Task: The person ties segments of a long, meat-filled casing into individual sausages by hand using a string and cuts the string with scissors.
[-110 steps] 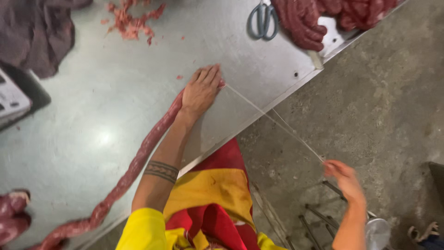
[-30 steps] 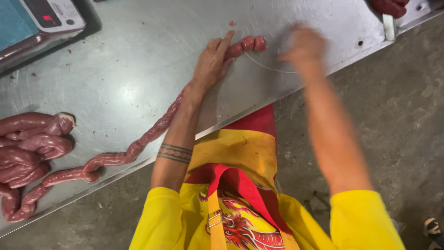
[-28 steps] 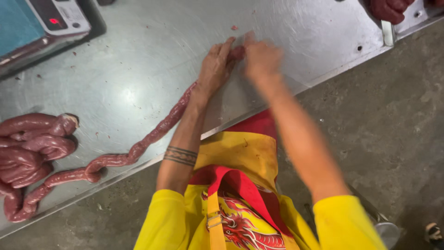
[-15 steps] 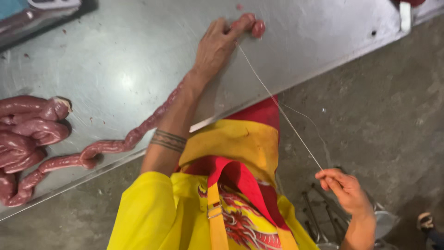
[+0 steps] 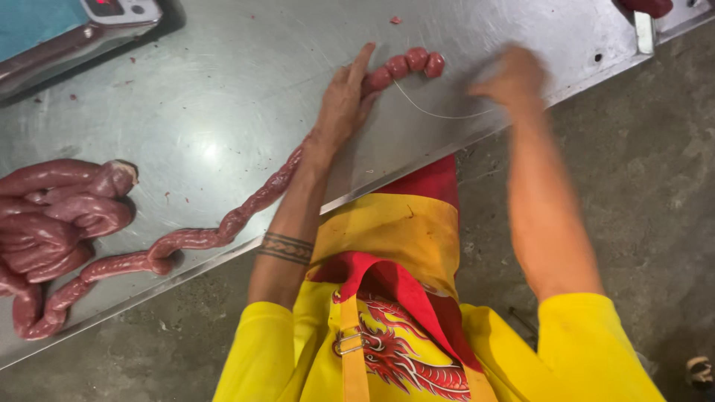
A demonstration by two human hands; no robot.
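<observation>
**Left hand pinning sausage end, right hand on the string**

Pressing flat on the long sausage (image 5: 246, 208) near its tied end, left hand (image 5: 344, 104), fingers (image 5: 363, 59) spread and extended, not clamped. Running from the coil (image 5: 52, 223) at far left diagonally up the steel counter (image 5: 186, 89) to small knotted links just past the fingertips. Curving from those links toward the blurred right hand (image 5: 514, 74), a thin string (image 5: 439, 113); finger state there impossible to tell. Nearer to the sausage: the left hand.

Sausage rope (image 5: 223, 227) across table (image 5: 223, 97): coil at left edge, tied end at upper centre; scale (image 5: 82, 22) at upper left.
</observation>
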